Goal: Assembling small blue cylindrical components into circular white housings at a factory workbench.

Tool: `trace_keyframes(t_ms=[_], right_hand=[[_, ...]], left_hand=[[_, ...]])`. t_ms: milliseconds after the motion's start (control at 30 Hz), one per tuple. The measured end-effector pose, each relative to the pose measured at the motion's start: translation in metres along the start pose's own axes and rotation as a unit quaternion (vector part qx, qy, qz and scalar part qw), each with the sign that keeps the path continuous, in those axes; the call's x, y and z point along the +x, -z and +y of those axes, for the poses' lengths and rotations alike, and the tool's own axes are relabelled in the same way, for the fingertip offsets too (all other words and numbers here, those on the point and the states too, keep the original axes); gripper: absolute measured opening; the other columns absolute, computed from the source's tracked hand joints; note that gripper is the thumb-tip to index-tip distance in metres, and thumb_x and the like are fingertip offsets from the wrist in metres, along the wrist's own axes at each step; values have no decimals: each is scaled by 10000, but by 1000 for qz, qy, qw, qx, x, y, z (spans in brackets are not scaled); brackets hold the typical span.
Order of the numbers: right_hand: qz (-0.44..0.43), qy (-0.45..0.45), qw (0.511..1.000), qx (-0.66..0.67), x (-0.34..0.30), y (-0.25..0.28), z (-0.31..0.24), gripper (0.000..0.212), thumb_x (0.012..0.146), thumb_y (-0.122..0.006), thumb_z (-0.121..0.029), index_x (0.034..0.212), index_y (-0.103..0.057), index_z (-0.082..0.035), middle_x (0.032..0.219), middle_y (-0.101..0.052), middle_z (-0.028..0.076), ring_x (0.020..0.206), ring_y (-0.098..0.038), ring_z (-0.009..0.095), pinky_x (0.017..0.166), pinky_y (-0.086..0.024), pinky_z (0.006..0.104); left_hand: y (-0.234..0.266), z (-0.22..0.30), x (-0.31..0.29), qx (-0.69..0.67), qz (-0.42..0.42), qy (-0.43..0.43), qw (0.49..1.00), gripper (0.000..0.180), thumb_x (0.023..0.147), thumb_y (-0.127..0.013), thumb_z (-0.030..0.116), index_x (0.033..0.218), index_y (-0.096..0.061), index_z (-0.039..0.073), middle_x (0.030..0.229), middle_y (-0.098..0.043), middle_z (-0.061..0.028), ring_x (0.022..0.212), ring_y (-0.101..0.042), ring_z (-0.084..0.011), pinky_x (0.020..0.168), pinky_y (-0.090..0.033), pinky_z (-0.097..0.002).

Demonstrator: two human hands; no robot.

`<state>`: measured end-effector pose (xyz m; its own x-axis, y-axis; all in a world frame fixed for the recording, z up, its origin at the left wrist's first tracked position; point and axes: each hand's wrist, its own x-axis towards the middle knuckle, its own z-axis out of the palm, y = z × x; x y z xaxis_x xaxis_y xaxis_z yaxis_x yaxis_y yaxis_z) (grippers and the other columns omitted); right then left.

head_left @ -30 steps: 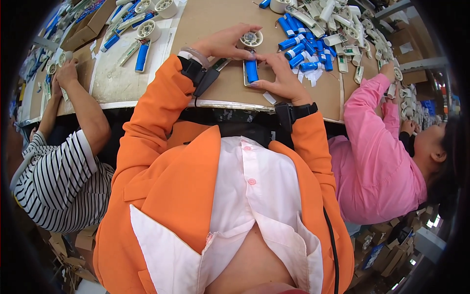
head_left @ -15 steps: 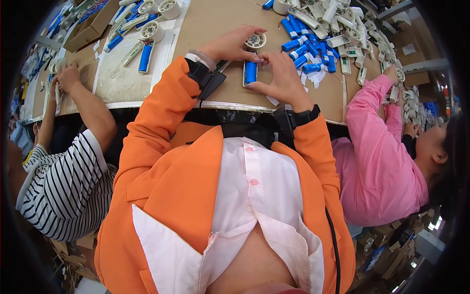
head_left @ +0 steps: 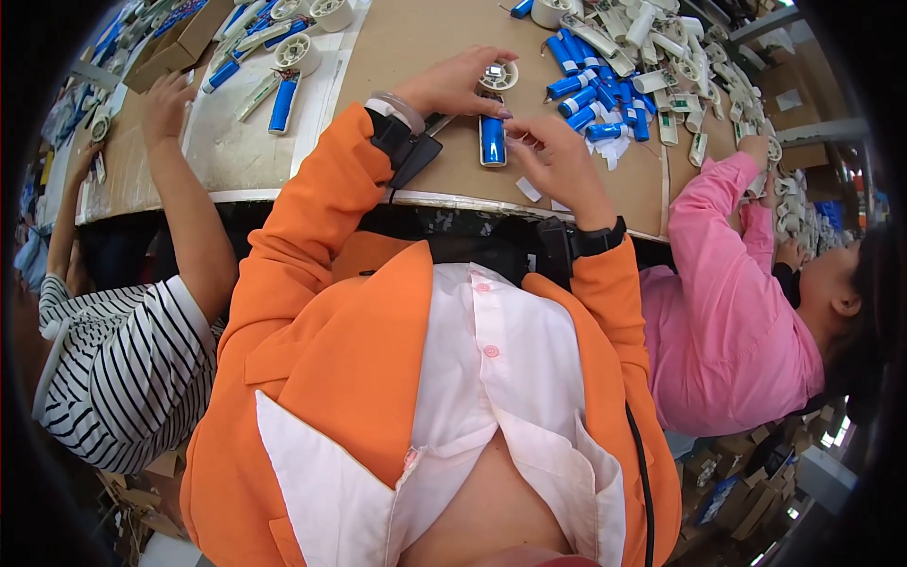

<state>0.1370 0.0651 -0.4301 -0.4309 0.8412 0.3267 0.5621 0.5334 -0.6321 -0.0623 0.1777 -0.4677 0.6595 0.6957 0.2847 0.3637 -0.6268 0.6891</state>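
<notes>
Head view, upper centre: blue cell (head_left: 492, 142) lies top-to-bottom, left hand (head_left: 453, 85) at its top, right hand (head_left: 559, 154) just rightward; grasps indeterminable.

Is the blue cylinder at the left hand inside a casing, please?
Inside: the blue cylinder lies within the white casing, whose near rim shows.

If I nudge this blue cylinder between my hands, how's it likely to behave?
The blue cylinder looks stiff: its sides run straight. Its glossy wrap, catching bright highlights, may feel slippery. It's round, but probably won't roll freely, since it appears to lie in a pale casing.
</notes>
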Motion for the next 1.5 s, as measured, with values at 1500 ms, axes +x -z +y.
trace_keyframes(t_ms=[1500], right_hand=[[-9,-37,999,-30,0,7,36,230,836,-640,-61,1061,-598,-33,942,-621,104,803,-640,182,679,-501,285]], left_hand=[[-11,8,3,90,29,25,995,673,766,-732,302,1322,-426,77,1247,-509,-174,1173,-491,-319,992,-404,-380]])
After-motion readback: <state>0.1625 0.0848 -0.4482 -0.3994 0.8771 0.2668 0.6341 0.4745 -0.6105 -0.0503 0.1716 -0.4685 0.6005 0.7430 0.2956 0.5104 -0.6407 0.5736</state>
